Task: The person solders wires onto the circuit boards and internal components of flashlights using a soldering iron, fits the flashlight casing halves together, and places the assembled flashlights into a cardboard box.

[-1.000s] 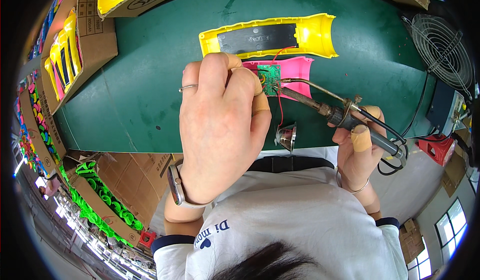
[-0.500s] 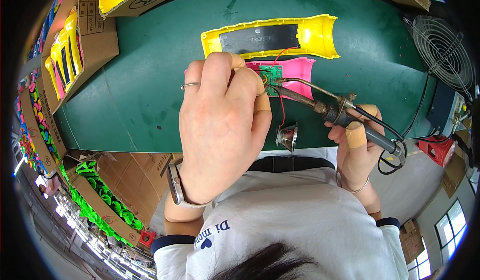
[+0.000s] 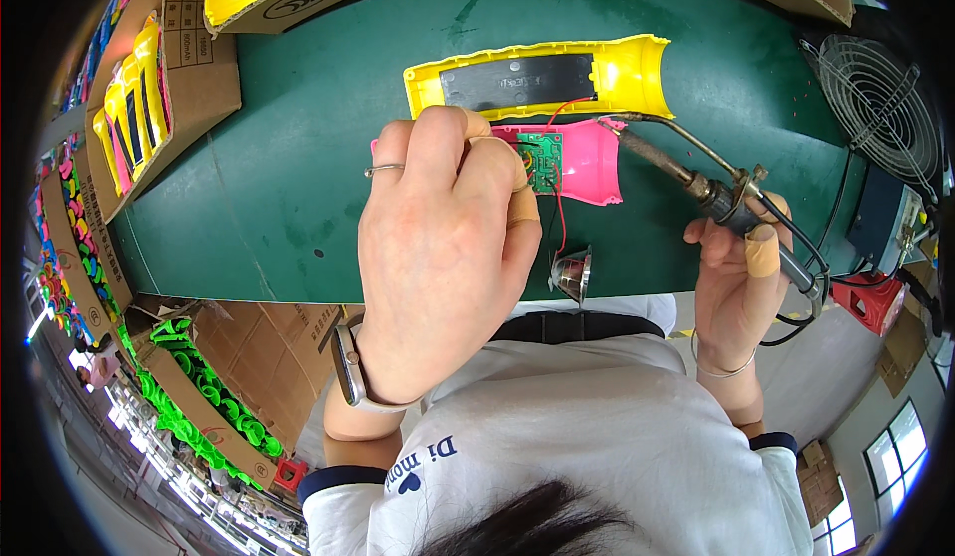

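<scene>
My left hand [image 3: 443, 228] lies over the left part of a pink plastic half-shell [image 3: 594, 163], fingers curled and pinched beside a green circuit board [image 3: 550, 148]. What the fingertips grip is hidden beneath them. From the board a red wire [image 3: 564, 223] runs down toward a small shiny reflector cup [image 3: 572, 276] at the table's near edge. In my right hand [image 3: 734, 282] is a soldering iron [image 3: 731, 208] with a thin metal feed tube alongside. Its tip is over the upper right of the pink shell, apart from the board. Tape wraps several fingertips.
Behind the pink shell lies a yellow half-shell [image 3: 637, 69] with a black panel [image 3: 517, 79] and a red wire. A wire-guarded fan [image 3: 880, 93] and a dark box unit [image 3: 885, 218] stand at right. Cartons of coloured shells [image 3: 204, 89] border the left and far sides.
The soldering iron has drawn away from the circuit board, up and to the right, with my right hand. My left hand has stayed nearly in place.
</scene>
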Demonstrator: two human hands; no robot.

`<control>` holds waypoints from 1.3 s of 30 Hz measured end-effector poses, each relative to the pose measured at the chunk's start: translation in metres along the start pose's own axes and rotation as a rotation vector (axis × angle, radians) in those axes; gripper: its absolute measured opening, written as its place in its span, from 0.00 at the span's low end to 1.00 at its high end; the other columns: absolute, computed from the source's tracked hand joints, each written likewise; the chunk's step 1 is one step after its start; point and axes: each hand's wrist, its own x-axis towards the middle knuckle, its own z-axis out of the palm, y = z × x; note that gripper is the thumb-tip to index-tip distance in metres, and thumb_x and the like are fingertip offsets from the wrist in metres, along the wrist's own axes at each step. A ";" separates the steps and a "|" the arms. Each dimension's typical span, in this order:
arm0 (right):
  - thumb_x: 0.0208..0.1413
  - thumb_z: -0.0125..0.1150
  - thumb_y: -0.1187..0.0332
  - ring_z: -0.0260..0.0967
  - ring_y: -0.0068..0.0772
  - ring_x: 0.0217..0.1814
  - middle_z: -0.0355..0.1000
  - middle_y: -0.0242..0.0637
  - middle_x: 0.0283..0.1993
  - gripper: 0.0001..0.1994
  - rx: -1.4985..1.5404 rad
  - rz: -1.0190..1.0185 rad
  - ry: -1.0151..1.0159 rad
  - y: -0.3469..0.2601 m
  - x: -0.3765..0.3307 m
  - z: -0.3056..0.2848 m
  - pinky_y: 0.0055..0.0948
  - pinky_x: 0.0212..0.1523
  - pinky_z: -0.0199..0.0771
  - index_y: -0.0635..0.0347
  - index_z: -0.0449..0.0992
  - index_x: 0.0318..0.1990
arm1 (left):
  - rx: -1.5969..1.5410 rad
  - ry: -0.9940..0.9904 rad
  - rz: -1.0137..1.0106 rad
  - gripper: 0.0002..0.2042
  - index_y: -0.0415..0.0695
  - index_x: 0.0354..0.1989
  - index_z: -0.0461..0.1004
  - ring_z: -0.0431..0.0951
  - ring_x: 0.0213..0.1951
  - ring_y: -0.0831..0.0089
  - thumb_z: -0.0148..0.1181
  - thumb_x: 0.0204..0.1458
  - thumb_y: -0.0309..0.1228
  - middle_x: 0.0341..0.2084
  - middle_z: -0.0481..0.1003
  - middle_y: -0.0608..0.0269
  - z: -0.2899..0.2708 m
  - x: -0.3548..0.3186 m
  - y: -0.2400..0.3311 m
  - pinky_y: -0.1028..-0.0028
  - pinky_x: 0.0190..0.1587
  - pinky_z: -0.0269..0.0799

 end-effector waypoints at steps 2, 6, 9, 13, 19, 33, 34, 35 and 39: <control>0.53 0.51 0.64 0.63 0.22 0.24 0.65 0.35 0.22 0.14 -0.024 -0.004 0.007 -0.001 0.001 0.000 0.29 0.36 0.68 0.65 0.63 0.41 | -0.003 0.009 0.023 0.09 0.41 0.22 0.66 0.64 0.31 0.59 0.58 0.29 0.18 0.29 0.64 0.57 0.000 0.000 -0.001 0.68 0.35 0.62; 0.53 0.50 0.64 0.63 0.22 0.24 0.64 0.35 0.23 0.13 0.006 -0.025 -0.035 -0.001 0.005 -0.003 0.29 0.36 0.68 0.65 0.63 0.41 | -0.013 0.049 0.122 0.11 0.42 0.25 0.67 0.65 0.29 0.60 0.59 0.31 0.20 0.28 0.66 0.58 0.002 0.000 -0.008 0.69 0.33 0.64; 0.54 0.50 0.64 0.63 0.21 0.25 0.64 0.34 0.23 0.13 0.007 -0.039 -0.047 -0.001 0.006 -0.003 0.28 0.36 0.68 0.65 0.63 0.41 | 0.027 0.139 0.149 0.11 0.43 0.27 0.67 0.67 0.28 0.62 0.61 0.32 0.22 0.26 0.67 0.60 0.009 -0.001 -0.018 0.71 0.30 0.65; 0.54 0.49 0.64 0.62 0.21 0.25 0.64 0.33 0.23 0.13 0.009 -0.058 -0.074 0.000 0.008 -0.003 0.28 0.36 0.67 0.64 0.63 0.42 | 0.055 0.200 0.137 0.12 0.44 0.29 0.68 0.68 0.27 0.62 0.62 0.34 0.23 0.25 0.68 0.61 0.012 -0.003 -0.019 0.71 0.29 0.66; 0.55 0.48 0.64 0.61 0.20 0.25 0.63 0.33 0.23 0.13 -0.003 -0.074 -0.066 -0.003 0.009 -0.004 0.28 0.36 0.66 0.64 0.63 0.42 | -0.025 0.285 0.260 0.13 0.48 0.31 0.73 0.71 0.31 0.68 0.64 0.33 0.24 0.30 0.72 0.65 -0.031 -0.019 -0.056 0.72 0.31 0.67; 0.55 0.47 0.66 0.66 0.23 0.32 0.66 0.33 0.29 0.11 0.416 0.097 -0.209 0.025 0.023 0.038 0.43 0.49 0.67 0.62 0.64 0.42 | -0.100 0.056 0.571 0.11 0.45 0.25 0.72 0.70 0.30 0.68 0.63 0.28 0.22 0.25 0.70 0.66 0.001 -0.018 -0.046 0.71 0.32 0.65; 0.55 0.47 0.66 0.66 0.23 0.32 0.66 0.33 0.29 0.11 0.415 0.099 -0.208 0.026 0.021 0.041 0.43 0.49 0.67 0.62 0.64 0.42 | -0.135 0.146 0.486 0.13 0.44 0.25 0.72 0.70 0.29 0.67 0.64 0.26 0.21 0.24 0.70 0.66 0.006 -0.018 -0.042 0.71 0.30 0.65; 0.55 0.47 0.66 0.67 0.22 0.33 0.66 0.32 0.29 0.11 0.401 0.113 -0.203 0.026 0.020 0.044 0.44 0.49 0.67 0.62 0.64 0.42 | -0.098 0.184 0.498 0.13 0.44 0.25 0.72 0.68 0.26 0.68 0.64 0.26 0.20 0.23 0.69 0.66 0.008 -0.013 -0.040 0.72 0.28 0.64; 0.55 0.48 0.66 0.68 0.22 0.34 0.67 0.33 0.30 0.12 0.375 0.144 -0.246 0.023 0.021 0.031 0.42 0.46 0.70 0.63 0.64 0.43 | 0.075 0.151 0.443 0.14 0.49 0.30 0.75 0.69 0.29 0.72 0.57 0.29 0.27 0.23 0.68 0.70 0.010 -0.015 -0.042 0.75 0.30 0.64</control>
